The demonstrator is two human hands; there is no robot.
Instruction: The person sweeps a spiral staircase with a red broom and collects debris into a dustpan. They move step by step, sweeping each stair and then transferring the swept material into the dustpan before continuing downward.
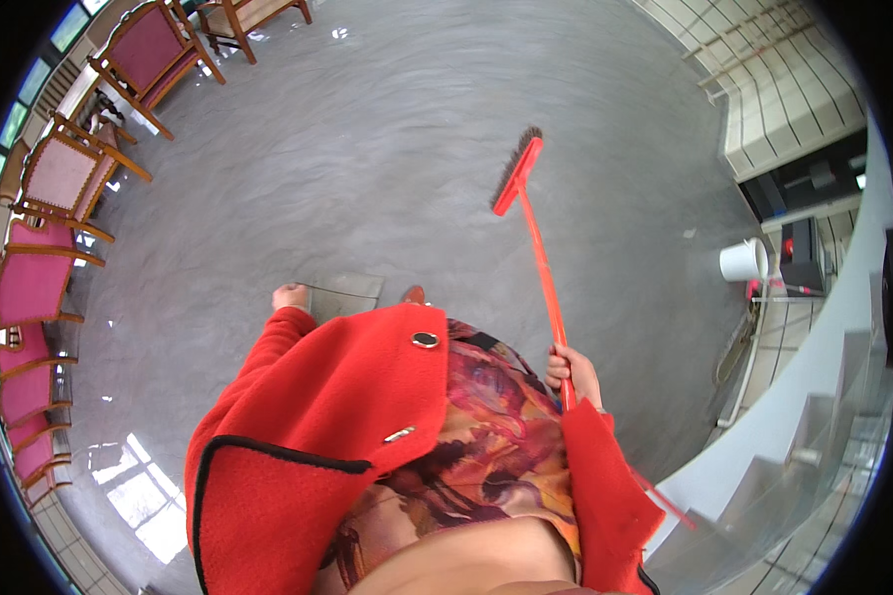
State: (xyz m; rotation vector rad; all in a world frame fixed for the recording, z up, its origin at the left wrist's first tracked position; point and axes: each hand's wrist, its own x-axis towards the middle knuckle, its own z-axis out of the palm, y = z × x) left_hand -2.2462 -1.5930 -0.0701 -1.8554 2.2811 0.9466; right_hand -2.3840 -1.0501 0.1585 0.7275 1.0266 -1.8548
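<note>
My right hand (pixel 577 372) is wrapped around the orange-red handle of a broom (pixel 542 256). The handle runs behind my red sleeve, and its far end shows past it. Ahead of me, over the grey floor, is the red broom head (pixel 519 177), its dark bristles facing left; whether they touch the floor is unclear. My left hand (pixel 290 296) is out to the left with curled fingers. Right beside it lies a flat grey-green panel (pixel 350 291) crossed by a thin dark line; I cannot tell whether the hand grips it. One reddish shoe tip (pixel 414 294) pokes out below my coat.
Wooden armchairs with pink upholstery (pixel 59 169) line the left side. At right stand a white bucket (pixel 743 260), a black box (pixel 800 256) and a tiled ledge (pixel 781 327). Grey stairs (pixel 759 483) with a glass side rise at lower right.
</note>
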